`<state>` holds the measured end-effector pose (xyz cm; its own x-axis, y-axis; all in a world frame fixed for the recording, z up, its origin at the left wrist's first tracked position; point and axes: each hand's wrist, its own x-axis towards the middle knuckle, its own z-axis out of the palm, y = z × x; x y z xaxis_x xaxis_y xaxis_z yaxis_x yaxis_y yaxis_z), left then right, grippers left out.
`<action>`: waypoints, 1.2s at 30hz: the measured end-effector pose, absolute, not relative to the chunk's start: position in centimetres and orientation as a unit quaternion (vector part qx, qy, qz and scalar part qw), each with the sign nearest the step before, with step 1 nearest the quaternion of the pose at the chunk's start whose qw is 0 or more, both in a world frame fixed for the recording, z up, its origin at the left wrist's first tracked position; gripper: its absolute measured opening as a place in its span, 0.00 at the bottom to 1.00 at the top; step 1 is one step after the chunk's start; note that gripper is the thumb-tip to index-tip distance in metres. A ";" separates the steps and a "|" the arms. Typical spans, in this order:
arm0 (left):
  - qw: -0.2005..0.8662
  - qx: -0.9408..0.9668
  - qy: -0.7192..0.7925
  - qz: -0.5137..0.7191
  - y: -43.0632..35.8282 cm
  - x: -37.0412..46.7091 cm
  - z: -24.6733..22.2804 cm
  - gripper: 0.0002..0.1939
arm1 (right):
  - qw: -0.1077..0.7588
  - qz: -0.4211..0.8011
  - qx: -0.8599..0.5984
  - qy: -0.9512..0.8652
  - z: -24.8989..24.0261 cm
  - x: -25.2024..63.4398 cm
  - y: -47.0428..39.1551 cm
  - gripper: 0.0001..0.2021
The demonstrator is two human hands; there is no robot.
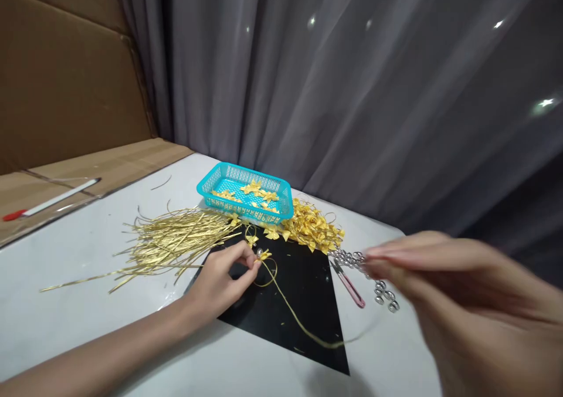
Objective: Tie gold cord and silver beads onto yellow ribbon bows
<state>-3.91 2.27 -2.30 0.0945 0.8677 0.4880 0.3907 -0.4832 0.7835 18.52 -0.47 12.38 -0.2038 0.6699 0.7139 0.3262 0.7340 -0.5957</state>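
Note:
My left hand (233,274) pinches a small yellow ribbon bow (264,255) with a silver bell (259,251) beside it, above a black mat (303,303). From the bow a gold cord (292,312) loops down and curves right toward my right hand (457,285). That hand is raised near the camera, blurred, its thumb and fingertips pressed together; whatever they may hold is too blurred to tell. Another bow (251,240) with a cord loop lies just behind my left fingertips.
A blue basket (246,209) holds yellow bows. Gold cords (171,238) lie left of it, a pile of yellow bows (310,224) right. Pink-handled snips (349,285) and silver bells (387,294) lie near my right hand. Cardboard (65,80) stands left, a grey curtain (329,80) behind.

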 end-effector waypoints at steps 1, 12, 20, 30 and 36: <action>0.233 0.701 0.447 0.505 2.2 -3.9 -2.2 0.08 | 0.515 0.184 -0.324 -0.772 12.0 17.5 -0.1 0.10; 0.277 0.696 0.451 0.486 1.5 -3.8 -0.9 0.08 | 0.351 0.208 -0.353 -0.842 6.2 15.3 3.0 0.05; 0.434 0.614 0.438 0.493 1.6 -3.5 -0.4 0.11 | 0.304 0.354 -0.380 -0.799 4.3 15.1 2.8 0.02; 0.622 0.477 0.393 0.481 2.4 -3.3 -0.5 0.15 | 0.333 0.557 -0.404 -0.645 3.2 16.1 2.8 0.09; 0.676 0.423 0.390 0.460 2.6 -3.4 -0.5 0.18 | 0.327 0.591 -0.411 -0.612 3.6 17.0 2.3 0.13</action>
